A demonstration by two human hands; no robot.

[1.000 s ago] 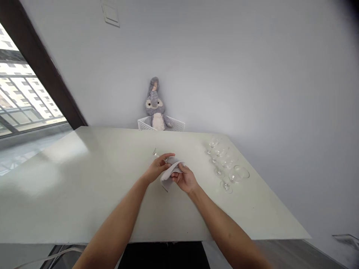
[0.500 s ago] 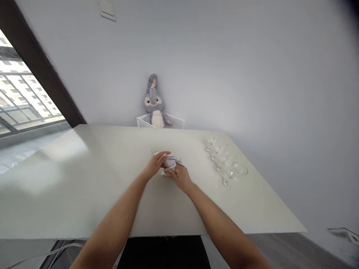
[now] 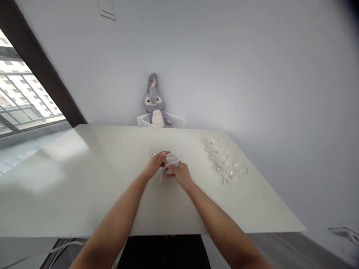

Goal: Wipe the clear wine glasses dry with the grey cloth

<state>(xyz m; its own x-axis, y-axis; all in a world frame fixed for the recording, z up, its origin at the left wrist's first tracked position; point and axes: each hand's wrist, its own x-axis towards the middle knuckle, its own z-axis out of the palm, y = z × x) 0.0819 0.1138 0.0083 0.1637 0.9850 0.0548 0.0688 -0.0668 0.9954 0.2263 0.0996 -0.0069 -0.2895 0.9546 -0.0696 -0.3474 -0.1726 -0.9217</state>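
Though clear and half covered, can be picked out as a glass [image 3: 153, 153], held tilted over the table [image 3: 89, 194], with foot out beyond the left hand [image 3: 154, 166] and bowl toward the right hand [image 3: 181, 175]. Hidden behind the left fingers along most of the stem; cannot tell whether touching the tabletop or just above. Gripped by the left hand, probably low around the bowl, though too small here for certainty. Pinched in the right hand, thumb uppermost: a cloth [image 3: 163, 173], wrapped against the bowl, with one flap hanging toward the near edge. Hard to make out any border between cloth and bowl, both pale and overlapping.

Off to the right, well apart from both hands: a row of glasses [image 3: 226, 157], four in all, standing, with outlines nearly lost against the table, sharpest in the nearest. At the back, by the wall [image 3: 252, 74]: a grey toy [image 3: 157, 118] in a white basket [image 3: 176, 121], cut off below by the table's far edge. Cut off by the frame: a switch [image 3: 107, 7] above, both forearms [image 3: 119, 218] below.
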